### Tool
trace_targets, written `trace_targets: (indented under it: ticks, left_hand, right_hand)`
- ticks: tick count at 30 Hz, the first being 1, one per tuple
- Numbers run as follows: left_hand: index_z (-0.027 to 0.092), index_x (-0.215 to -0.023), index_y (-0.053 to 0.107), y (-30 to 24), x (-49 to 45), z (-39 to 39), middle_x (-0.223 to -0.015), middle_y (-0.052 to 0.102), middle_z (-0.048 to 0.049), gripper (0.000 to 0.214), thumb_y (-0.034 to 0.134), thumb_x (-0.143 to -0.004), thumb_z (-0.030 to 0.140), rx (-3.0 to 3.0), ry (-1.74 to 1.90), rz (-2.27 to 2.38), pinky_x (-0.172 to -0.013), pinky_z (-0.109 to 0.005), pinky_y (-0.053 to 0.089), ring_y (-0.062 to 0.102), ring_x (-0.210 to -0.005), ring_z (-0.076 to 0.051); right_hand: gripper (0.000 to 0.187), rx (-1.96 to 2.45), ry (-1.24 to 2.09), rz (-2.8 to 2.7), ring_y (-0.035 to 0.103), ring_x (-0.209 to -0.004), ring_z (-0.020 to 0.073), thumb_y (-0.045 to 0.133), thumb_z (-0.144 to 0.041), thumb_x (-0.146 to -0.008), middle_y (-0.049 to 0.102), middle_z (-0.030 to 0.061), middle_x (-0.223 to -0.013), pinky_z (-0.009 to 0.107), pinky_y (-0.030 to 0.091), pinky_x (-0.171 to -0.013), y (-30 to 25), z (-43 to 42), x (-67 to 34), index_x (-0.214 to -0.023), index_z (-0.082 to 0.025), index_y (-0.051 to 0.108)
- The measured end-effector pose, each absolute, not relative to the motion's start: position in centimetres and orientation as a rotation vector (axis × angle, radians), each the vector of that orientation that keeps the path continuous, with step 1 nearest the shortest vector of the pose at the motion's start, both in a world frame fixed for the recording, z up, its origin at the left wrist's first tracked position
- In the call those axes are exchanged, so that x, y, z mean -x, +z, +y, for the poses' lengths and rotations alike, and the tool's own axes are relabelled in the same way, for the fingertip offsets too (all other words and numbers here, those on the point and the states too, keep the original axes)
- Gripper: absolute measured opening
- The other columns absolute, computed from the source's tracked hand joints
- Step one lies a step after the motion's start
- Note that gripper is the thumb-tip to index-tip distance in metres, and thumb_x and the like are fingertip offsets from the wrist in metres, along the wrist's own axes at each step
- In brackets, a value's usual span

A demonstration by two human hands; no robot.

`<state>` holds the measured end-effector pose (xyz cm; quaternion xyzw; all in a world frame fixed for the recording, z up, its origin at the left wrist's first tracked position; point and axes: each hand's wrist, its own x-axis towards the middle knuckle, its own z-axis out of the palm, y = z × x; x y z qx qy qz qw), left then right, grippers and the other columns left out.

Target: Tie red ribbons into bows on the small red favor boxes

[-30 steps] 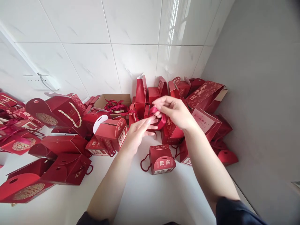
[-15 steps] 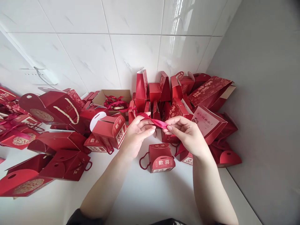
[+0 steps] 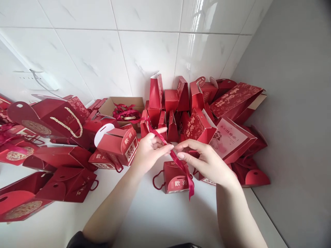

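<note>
A dark pink ribbon point(image 3: 178, 161) runs from the cardboard box at the back, through my left hand point(image 3: 151, 150), and hangs loose in front of a small red gift box point(image 3: 173, 178). My left thumb and fingers pinch the ribbon. Beside it, my right hand point(image 3: 204, 158) has its thumb and index finger apart, with nothing seen between them. The small gift box stands on the white tabletop below both hands, a dark red cord handle at its left side. The ribbon's free end dangles over the box's right front.
An open cardboard box point(image 3: 111, 106) holds more ribbon near the tiled wall point(image 3: 148, 58). Several red gift boxes point(image 3: 120, 143) crowd the left, and more boxes point(image 3: 199, 125) stand stacked behind my hands. A grey panel point(image 3: 292, 137) bounds the right side.
My right hand has let go of the ribbon and its fingers have spread. The ribbon's free end now hangs down over the small gift box. My left hand keeps its pinch.
</note>
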<state>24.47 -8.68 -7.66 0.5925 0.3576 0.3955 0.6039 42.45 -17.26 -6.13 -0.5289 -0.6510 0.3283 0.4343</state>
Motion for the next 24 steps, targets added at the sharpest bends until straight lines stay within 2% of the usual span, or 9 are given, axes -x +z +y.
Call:
trace_targets:
  ticks: [3,8,12,15,18,21,24]
  left_hand:
    - [0.024,-0.136,0.050,-7.8,-24.6,-9.5,-0.081,0.068,0.0014,0.065,0.072,-0.075,0.017,-1.729,0.942,0.946,-0.074,-0.028,0.055,0.067,-0.075,-0.014]
    - [0.024,-0.129,0.056,-8.6,-24.9,-10.1,-0.093,0.068,-0.0013,0.052,0.060,-0.079,0.009,-1.865,0.907,0.884,-0.080,-0.028,0.057,0.068,-0.086,-0.015]
    - [0.019,-0.116,0.059,-8.5,-24.7,-9.6,-0.089,0.069,-0.0035,0.037,0.066,-0.080,0.021,-1.765,0.845,0.875,-0.073,-0.030,0.057,0.068,-0.082,-0.018]
    - [0.016,-0.097,0.064,-8.2,-24.4,-9.0,-0.081,0.068,-0.0035,0.025,0.072,-0.078,0.030,-1.712,0.773,0.875,-0.066,-0.028,0.054,0.066,-0.073,-0.017]
    - [0.015,-0.082,0.064,-7.7,-24.1,-8.6,-0.075,0.067,-0.0026,0.023,0.071,-0.079,0.037,-1.663,0.675,0.836,-0.063,-0.027,0.053,0.065,-0.066,-0.015]
    - [0.016,-0.078,0.065,-7.1,-23.8,-8.4,-0.072,0.067,-0.0017,0.024,0.067,-0.082,0.039,-1.641,0.598,0.786,-0.064,-0.027,0.053,0.065,-0.062,-0.014]
    - [0.017,-0.079,0.069,-6.7,-23.5,-8.5,-0.063,0.063,-0.0001,0.023,0.066,-0.083,0.040,-1.687,0.584,0.794,-0.058,-0.025,0.050,0.061,-0.055,-0.013]
  right_hand:
    - [0.019,1.406,0.548,-1.638,0.066,-0.086,0.0226,0.058,-0.043,-0.091,0.068,0.0048,-0.097,0.035,0.052,-0.074,-7.1,-16.3,-41.0,-0.099,-0.028,0.066]
    - [0.018,1.623,0.224,-1.637,0.062,-0.072,0.0228,0.054,-0.037,-0.092,0.068,0.0057,-0.084,0.034,0.045,-0.063,-8.9,-14.7,-39.1,-0.092,-0.024,0.065]
    - [0.024,1.496,0.514,-1.473,0.058,-0.060,0.0173,0.051,-0.039,-0.094,0.067,0.0022,-0.074,0.030,0.044,-0.058,-8.9,-14.6,-39.7,-0.085,-0.023,0.067]
    - [0.026,1.315,0.786,-1.304,0.059,-0.063,0.0171,0.056,-0.044,-0.091,0.067,0.0022,-0.073,0.028,0.046,-0.059,-8.9,-14.5,-40.1,-0.083,-0.022,0.068]
    - [0.023,1.128,1.000,-1.135,0.058,-0.064,0.0159,0.063,-0.044,-0.086,0.065,0.0008,-0.073,0.027,0.048,-0.060,-9.3,-13.9,-39.9,-0.078,-0.022,0.065]
    - [0.024,0.989,1.197,-0.947,0.055,-0.061,0.0140,0.066,-0.044,-0.082,0.060,-0.0005,-0.070,0.026,0.047,-0.058,-10.0,-13.2,-39.4,-0.073,-0.022,0.062]
    - [0.025,0.895,1.304,-0.792,0.054,-0.061,0.0141,0.066,-0.044,-0.082,0.060,0.0000,-0.069,0.025,0.046,-0.057,-10.3,-12.7,-39.1,-0.072,-0.021,0.060]
